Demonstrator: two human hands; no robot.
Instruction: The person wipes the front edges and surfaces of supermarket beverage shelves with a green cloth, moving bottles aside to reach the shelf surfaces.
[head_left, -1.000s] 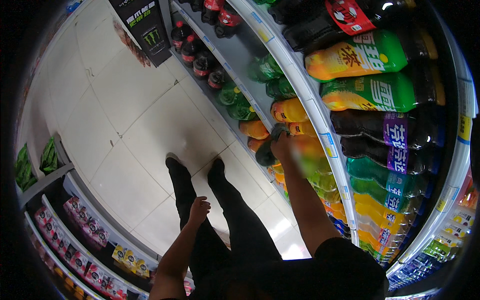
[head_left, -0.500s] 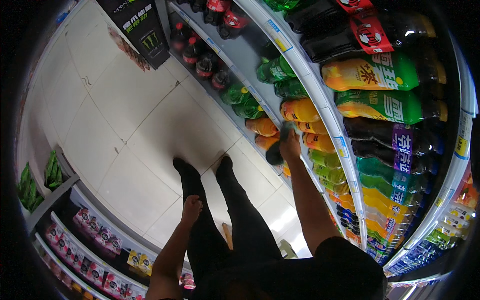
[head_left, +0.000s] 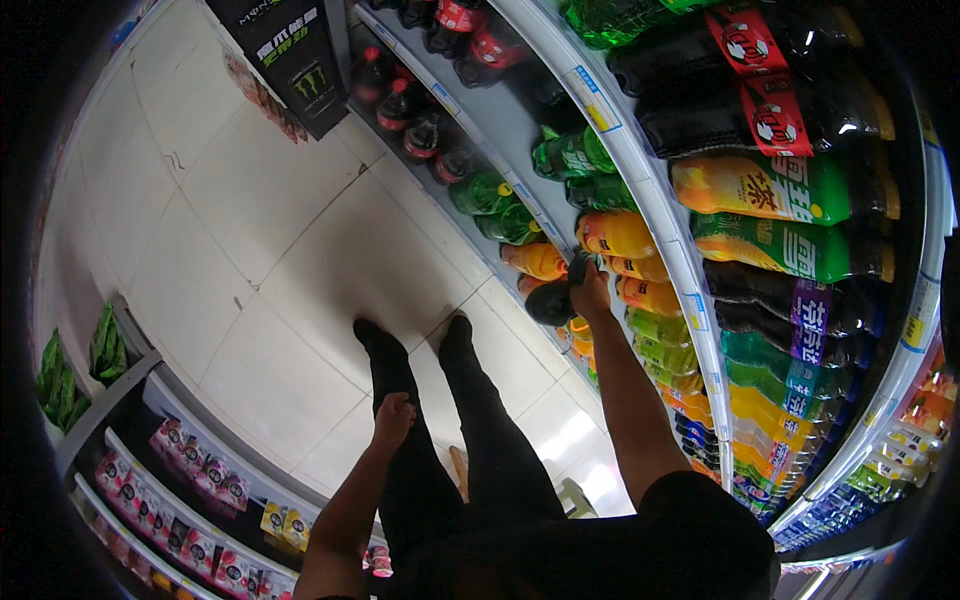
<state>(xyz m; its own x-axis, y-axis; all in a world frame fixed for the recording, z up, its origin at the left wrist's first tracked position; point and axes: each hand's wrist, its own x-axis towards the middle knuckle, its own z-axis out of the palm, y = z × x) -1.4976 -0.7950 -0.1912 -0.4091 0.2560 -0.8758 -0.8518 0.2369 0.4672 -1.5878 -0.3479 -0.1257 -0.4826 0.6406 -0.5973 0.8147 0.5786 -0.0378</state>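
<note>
My right hand (head_left: 592, 291) reaches out to the lower shelf edge on the right, its fingers closed round a dark, soft-looking cloth (head_left: 549, 302). Part of this cloth shows above my fingers against the shelf edge, and a rounded dark bulk hangs on the left. Orange drink bottles (head_left: 613, 233) lie just beyond my hand, and another orange bottle (head_left: 534, 260) is on the tier below. In front of my left thigh, my left hand (head_left: 393, 418) is curled into a loose fist with nothing visible in it.
Shelf tiers of bottles fill the right side: dark cola (head_left: 775, 115), green bottles (head_left: 574, 153) and yellow bottles (head_left: 765, 415). A black display box (head_left: 290, 65) stands on the tiled floor (head_left: 265, 210) ahead. At lower left is a shelf with pink packs (head_left: 195, 465).
The shelves have shifted slightly right and down in the picture. My right hand stays at the shelf edge with the dark cloth, its wrist turned a little. My left hand remains curled.
</note>
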